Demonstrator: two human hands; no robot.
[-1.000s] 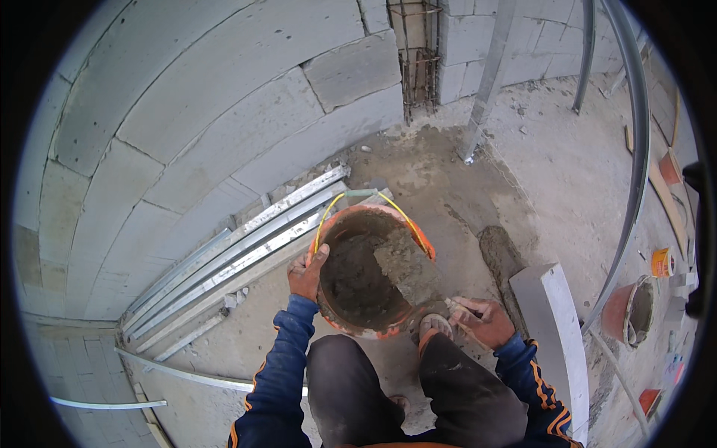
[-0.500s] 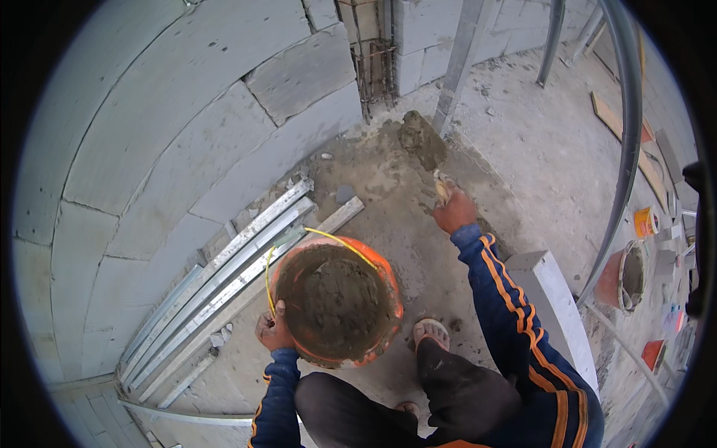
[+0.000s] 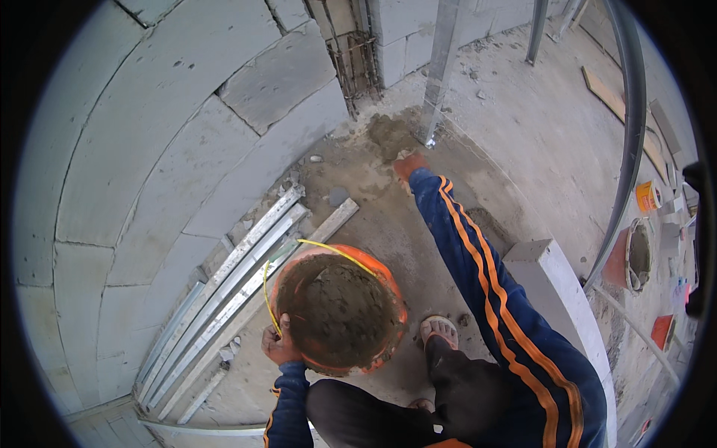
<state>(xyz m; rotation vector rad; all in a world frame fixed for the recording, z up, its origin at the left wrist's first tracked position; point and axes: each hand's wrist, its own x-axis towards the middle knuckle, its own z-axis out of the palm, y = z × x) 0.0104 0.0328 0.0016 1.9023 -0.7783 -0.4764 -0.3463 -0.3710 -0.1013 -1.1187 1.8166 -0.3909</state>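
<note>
An orange bucket (image 3: 394, 287) of wet grey mortar (image 3: 340, 310) stands on the floor in front of my legs. My left hand (image 3: 280, 343) is closed on the bucket's left rim, beside the yellow wire handle (image 3: 267, 291). Stretched far forward, my right hand (image 3: 411, 166) is closed around a trowel's handle, mostly hidden by the fist. Just beyond that hand, low at the floor, lies a wet mortar patch (image 3: 390, 134); I cannot make out the blade from the mortar.
Metal profiles (image 3: 231, 287) lie between the bucket and the block wall (image 3: 172, 127). An upright metal stud (image 3: 441, 75) rises just past my right hand. A pale block (image 3: 556, 291) stands by my right arm. Another mortar bucket (image 3: 618, 261) sits farther right.
My right hand has moved forward and left, toward the wall corner, with the trowel. The mortar mass ahead of it now looks lower and flatter. My left hand stays on the bucket rim.
</note>
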